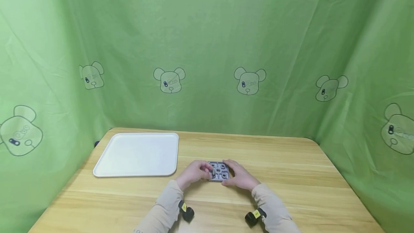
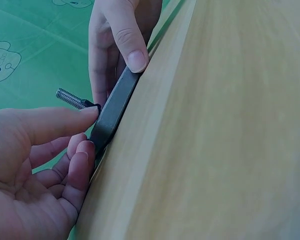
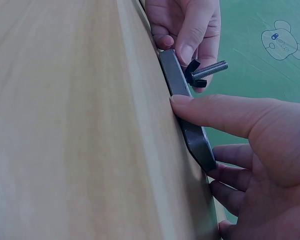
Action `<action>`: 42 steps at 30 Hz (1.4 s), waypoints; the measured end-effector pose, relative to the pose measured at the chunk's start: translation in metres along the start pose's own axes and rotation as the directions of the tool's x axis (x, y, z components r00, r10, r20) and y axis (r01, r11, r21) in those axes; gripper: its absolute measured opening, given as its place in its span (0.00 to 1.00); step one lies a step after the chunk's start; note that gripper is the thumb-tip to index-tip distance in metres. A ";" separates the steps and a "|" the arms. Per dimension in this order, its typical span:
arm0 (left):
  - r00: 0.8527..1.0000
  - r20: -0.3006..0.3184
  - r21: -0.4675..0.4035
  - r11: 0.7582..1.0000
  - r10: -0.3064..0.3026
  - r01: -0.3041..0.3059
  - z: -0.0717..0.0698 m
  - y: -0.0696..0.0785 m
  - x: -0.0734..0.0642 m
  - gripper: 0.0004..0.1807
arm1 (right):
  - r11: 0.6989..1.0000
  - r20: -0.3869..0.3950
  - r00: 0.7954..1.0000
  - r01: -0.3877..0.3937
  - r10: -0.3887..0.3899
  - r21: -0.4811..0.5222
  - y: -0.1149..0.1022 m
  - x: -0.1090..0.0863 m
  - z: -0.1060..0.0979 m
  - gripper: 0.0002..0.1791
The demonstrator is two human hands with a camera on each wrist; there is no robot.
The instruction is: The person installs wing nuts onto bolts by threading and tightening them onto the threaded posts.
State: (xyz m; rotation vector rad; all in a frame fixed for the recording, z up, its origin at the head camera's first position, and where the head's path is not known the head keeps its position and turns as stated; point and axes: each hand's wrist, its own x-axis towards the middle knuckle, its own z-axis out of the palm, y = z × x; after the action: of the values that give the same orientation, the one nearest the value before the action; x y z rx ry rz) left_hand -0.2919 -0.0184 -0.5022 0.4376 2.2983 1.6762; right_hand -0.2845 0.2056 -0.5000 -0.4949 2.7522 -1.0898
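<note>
A grey square metal plate (image 1: 219, 171) with grooves and round holes lies flat on the table between both hands. From its left side a threaded bolt (image 3: 212, 69) stands up, with a dark wing nut (image 3: 191, 75) low on its thread. My left hand (image 1: 196, 172) pinches the wing nut between thumb and index finger; the index finger is partly hidden. Its other fingers curl by the plate's left edge. On the right, my right hand (image 1: 240, 176) grips the plate, thumb (image 3: 182, 99) on the near edge and fingers round the far right side.
To the left on the wooden table (image 1: 278, 161) is a white tray (image 1: 139, 154) with a raised rim. A green curtain (image 1: 207, 46) printed with bear heads hangs behind and on both sides. Each sleeve carries a small black wrist camera (image 1: 187, 214).
</note>
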 end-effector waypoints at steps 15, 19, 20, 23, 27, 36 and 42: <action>1.000 0.029 -0.001 1.000 -0.003 0.003 -0.001 0.002 -0.002 0.16 | 1.000 0.002 1.000 -0.004 0.004 -0.010 -0.003 -0.001 -0.001 0.50; 1.000 0.027 0.017 1.000 -0.009 0.009 -0.001 0.001 -0.001 0.13 | 1.000 0.000 1.000 -0.015 0.015 0.000 -0.003 -0.001 -0.001 0.50; 1.000 0.024 0.028 1.000 -0.011 0.011 -0.002 0.001 0.000 0.12 | 1.000 0.000 1.000 -0.016 0.016 0.001 -0.003 -0.001 -0.001 0.50; 1.000 0.013 0.062 0.998 -0.017 0.016 -0.002 0.000 0.000 0.10 | 1.000 0.001 1.000 -0.021 0.021 0.003 -0.003 -0.001 -0.001 0.50; 1.000 -0.001 0.088 0.996 -0.015 0.015 -0.002 -0.001 0.001 0.09 | 1.000 0.000 1.000 -0.019 0.019 0.005 -0.003 -0.001 0.000 0.50; 1.000 -0.028 0.084 0.996 -0.009 0.011 0.000 0.000 0.001 0.07 | 1.000 -0.002 1.000 -0.020 0.020 -0.008 -0.002 -0.001 0.000 0.50; 0.999 -0.052 0.083 0.996 -0.009 0.013 0.000 0.001 0.001 0.06 | 1.000 -0.002 1.000 -0.018 0.018 0.000 -0.003 -0.001 -0.001 0.51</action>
State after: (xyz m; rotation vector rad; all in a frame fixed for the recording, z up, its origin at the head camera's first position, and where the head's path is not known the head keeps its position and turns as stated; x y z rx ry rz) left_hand -0.2925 -0.0179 -0.5018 0.4030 2.4098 1.6094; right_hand -0.2827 0.2045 -0.4970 -0.4684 2.7526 -1.0865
